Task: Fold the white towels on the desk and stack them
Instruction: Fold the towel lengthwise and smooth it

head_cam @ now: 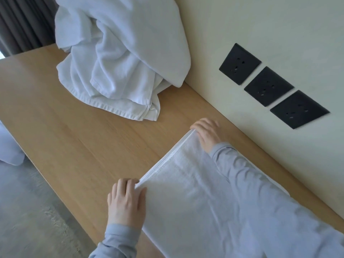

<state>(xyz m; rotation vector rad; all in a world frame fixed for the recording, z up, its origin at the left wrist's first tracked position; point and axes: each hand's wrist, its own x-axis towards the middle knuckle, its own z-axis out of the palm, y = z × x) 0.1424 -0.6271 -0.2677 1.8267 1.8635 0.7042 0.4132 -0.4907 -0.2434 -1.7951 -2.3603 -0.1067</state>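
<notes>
towel (186,198): flat on the desk (65,118), near end; layered edge held taut, probably to square the fold.
left hand (126,202): pinches the corner by the desk's front edge.
right hand (206,135): clamped on the corner toward the desk's back edge.
pile (119,62): unfolded, at the desk's far end.
hidden: towel's right side, under a sleeve (260,183).
</notes>
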